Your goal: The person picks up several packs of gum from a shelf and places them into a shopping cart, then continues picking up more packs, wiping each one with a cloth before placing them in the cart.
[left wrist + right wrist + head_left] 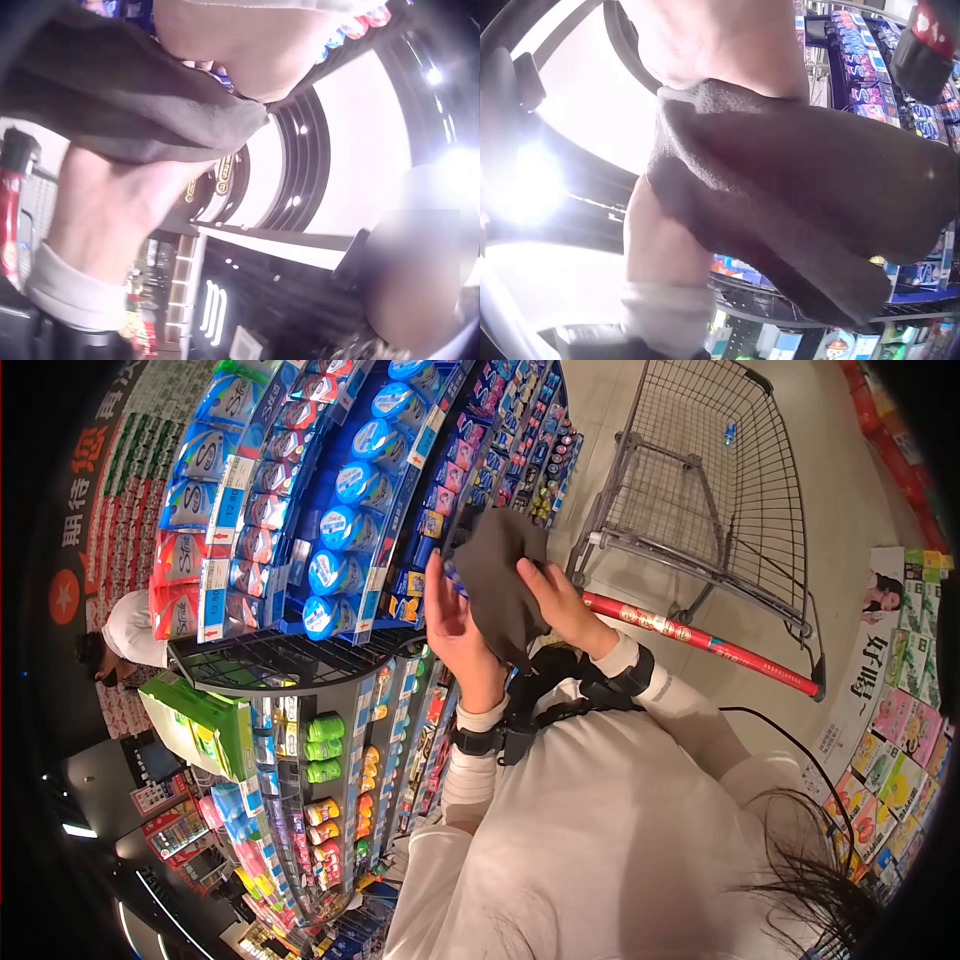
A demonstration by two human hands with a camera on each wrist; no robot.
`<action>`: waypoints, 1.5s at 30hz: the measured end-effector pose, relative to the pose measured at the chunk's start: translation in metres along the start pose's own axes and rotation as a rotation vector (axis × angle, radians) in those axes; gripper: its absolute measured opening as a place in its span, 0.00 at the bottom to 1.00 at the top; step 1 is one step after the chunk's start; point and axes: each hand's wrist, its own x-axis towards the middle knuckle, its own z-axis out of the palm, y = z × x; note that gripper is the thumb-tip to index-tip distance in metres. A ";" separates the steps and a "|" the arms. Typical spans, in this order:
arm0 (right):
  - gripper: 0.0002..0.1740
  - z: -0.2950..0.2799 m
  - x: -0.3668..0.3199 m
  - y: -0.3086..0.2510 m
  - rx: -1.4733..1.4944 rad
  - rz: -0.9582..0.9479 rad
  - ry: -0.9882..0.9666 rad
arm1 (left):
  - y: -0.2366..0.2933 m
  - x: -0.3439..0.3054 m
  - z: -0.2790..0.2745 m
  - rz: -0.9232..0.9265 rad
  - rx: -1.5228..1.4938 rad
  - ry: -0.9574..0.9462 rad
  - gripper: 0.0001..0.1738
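A dark grey cloth (pixel 500 580) hangs in loose folds between both hands, in front of the shelf of packets. My right hand (pixel 568 608) holds its right side, with the thumb and a finger lying over the fabric. On the other side, my left hand (pixel 462 645) is against the cloth with its palm partly showing and one digit pointing up. The fabric hides part of the left hand, so I cannot tell how its fingers grip. In the right wrist view the cloth (pixel 780 180) spreads wide, its lower folds dangling; the left wrist view shows the cloth (pixel 135 97) stretched between the two hands.
Ahead and left stands a shelf with blue tubs (pixel 345 530) and bagged packets (pixel 195 490). A shopping cart (pixel 700 490) with a red handle (pixel 700 640) is at the right. Beyond the shelf is a person in white (pixel 135 628). Printed boxes (pixel 905 720) line the far right.
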 end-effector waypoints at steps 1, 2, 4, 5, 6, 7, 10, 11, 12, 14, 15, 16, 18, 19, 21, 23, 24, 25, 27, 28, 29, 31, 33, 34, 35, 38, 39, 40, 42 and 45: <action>0.29 -0.009 0.000 0.006 -0.194 0.008 -0.057 | -0.001 0.003 -0.005 0.016 -0.002 -0.008 0.29; 0.29 -0.017 0.004 0.008 -0.195 0.010 -0.056 | -0.001 0.004 -0.004 0.014 -0.002 -0.007 0.29; 0.29 -0.029 0.012 0.009 -0.450 0.292 -0.076 | 0.001 0.006 -0.002 -0.052 -0.206 -0.007 0.31; 0.26 -0.023 0.010 -0.017 -0.234 0.305 -0.127 | 0.002 0.006 0.003 -0.039 -0.196 0.005 0.24; 0.26 -0.018 0.005 -0.016 -0.231 0.307 -0.127 | 0.004 0.006 0.003 -0.039 -0.192 0.006 0.24; 0.24 -0.008 -0.002 -0.014 -0.249 0.042 -0.101 | 0.005 0.005 0.004 -0.123 -0.290 0.002 0.22; 0.24 0.000 0.004 0.009 -0.323 -0.442 0.011 | 0.011 0.006 0.012 -0.170 -0.332 -0.042 0.18; 0.25 -0.011 0.001 0.001 -0.507 -0.327 0.014 | 0.012 0.005 0.014 -0.195 -0.392 -0.013 0.18; 0.25 -0.016 0.000 -0.008 -0.690 -0.209 0.018 | 0.012 0.004 0.015 -0.221 -0.452 0.016 0.18; 0.27 -0.012 0.003 -0.029 -0.659 -0.232 -0.006 | 0.011 0.002 0.007 -0.265 -0.449 0.029 0.20; 0.27 -0.011 0.003 -0.032 -0.586 -0.266 0.042 | 0.010 0.003 0.002 -0.334 -0.659 -0.030 0.21; 0.26 -0.011 0.002 -0.035 -0.510 -0.298 0.091 | 0.011 0.004 -0.003 -0.401 -0.869 -0.089 0.22; 0.22 0.000 -0.006 -0.060 -0.380 -0.218 0.071 | 0.020 0.005 -0.006 -0.380 -0.997 -0.199 0.23; 0.18 0.015 -0.013 -0.084 -0.230 -0.242 0.104 | 0.028 0.003 -0.005 -0.439 -1.016 -0.084 0.23; 0.16 0.033 -0.034 -0.131 -0.121 -0.251 0.057 | 0.044 -0.001 0.000 -0.462 -1.206 -0.103 0.24; 0.16 0.027 -0.055 -0.130 0.540 -0.050 -0.299 | 0.043 -0.005 -0.001 -0.345 -0.550 0.058 0.26; 0.16 0.024 -0.056 -0.130 0.531 -0.047 -0.291 | 0.044 0.001 -0.005 -0.540 -1.075 -0.075 0.26; 0.16 0.021 -0.058 -0.130 0.500 -0.058 -0.284 | 0.046 0.005 -0.004 -0.724 -1.600 -0.221 0.27; 0.15 0.018 -0.058 -0.131 0.443 -0.085 -0.276 | 0.057 0.004 0.008 -0.572 -1.427 -0.012 0.23; 0.15 0.018 -0.057 -0.131 0.417 -0.098 -0.276 | 0.060 0.003 0.013 -0.535 -1.384 0.063 0.22; 0.15 0.018 -0.055 -0.131 0.394 -0.111 -0.279 | 0.059 0.004 0.012 -0.575 -1.443 0.043 0.20; 0.15 0.020 -0.052 -0.130 0.352 -0.133 -0.286 | 0.054 0.003 0.010 -0.605 -1.439 0.067 0.20; 0.15 0.025 -0.043 -0.126 0.312 -0.149 -0.288 | 0.053 0.001 0.012 -0.604 -1.396 0.057 0.20; 0.16 0.027 -0.043 -0.124 0.293 -0.156 -0.286 | 0.052 0.001 0.011 -0.604 -1.394 0.063 0.20; 0.16 0.029 -0.041 -0.122 0.271 -0.167 -0.284 | 0.050 0.002 0.012 -0.598 -1.397 0.058 0.20; 0.16 0.032 -0.038 -0.120 0.203 -0.206 -0.281 | 0.053 0.004 0.014 -0.586 -1.406 0.045 0.20; 0.17 0.029 -0.042 -0.121 0.180 -0.219 -0.281 | 0.053 0.006 0.013 -0.603 -1.422 0.053 0.20; 0.17 0.028 -0.038 -0.121 0.158 -0.232 -0.281 | 0.053 0.007 0.012 -0.620 -1.438 0.061 0.21; 0.17 0.023 -0.038 -0.122 0.114 -0.257 -0.280 | 0.056 0.007 0.012 -0.642 -1.471 0.043 0.22; 0.18 0.021 -0.045 -0.121 0.048 -0.292 -0.272 | 0.048 0.007 0.010 -0.561 -1.347 -0.002 0.23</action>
